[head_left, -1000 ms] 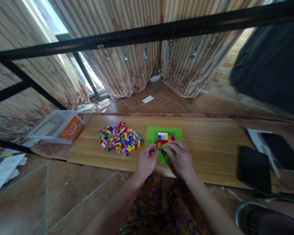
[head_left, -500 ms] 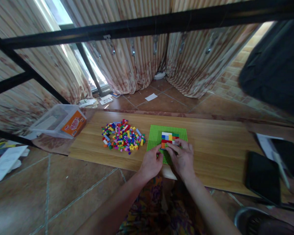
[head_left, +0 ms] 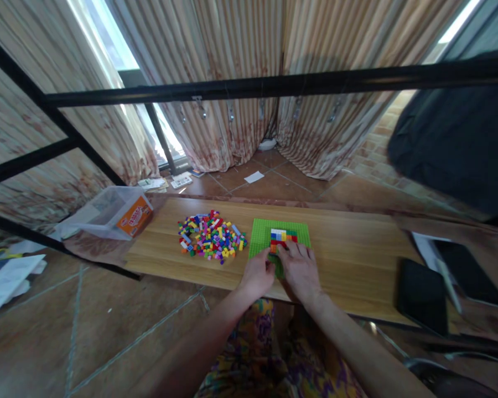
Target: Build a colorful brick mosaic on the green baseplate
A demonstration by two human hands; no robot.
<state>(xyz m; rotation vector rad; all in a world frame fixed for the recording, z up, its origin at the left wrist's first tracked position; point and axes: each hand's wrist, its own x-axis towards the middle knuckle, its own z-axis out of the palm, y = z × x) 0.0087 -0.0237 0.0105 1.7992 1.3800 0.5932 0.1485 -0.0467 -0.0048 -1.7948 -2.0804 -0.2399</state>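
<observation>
A green studded baseplate (head_left: pixel 258 232) lies on the wooden board, bearing a patch of joined toy bricks (head_left: pixel 278 235) in white, blue, yellow, red, orange and green. My left hand (head_left: pixel 258 273) is closed at the near left of the patch, its fingertips by an orange brick (head_left: pixel 273 249). What those fingertips hold, if anything, is hidden. My right hand (head_left: pixel 301 269) lies over the near right part of the patch, fingers stretched forward and pressed down on the bricks. It covers some of them. Left of the baseplate spreads a heap of loose toy bricks (head_left: pixel 214 236) in many colours.
A clear plastic box (head_left: pixel 108 213) with an orange label stands left of the wooden board (head_left: pixel 348 249). A black tablet-like device (head_left: pixel 422 296), a dark phone-like slab (head_left: pixel 471 272) and a pale pen (head_left: pixel 449 284) lie at the right. A black metal bar (head_left: pixel 249 87) crosses ahead.
The view has tilted up, so the scene sits slightly differently. My right hand's fingers have spread flatter over the bricks; my left hand stays at the patch's near left.
</observation>
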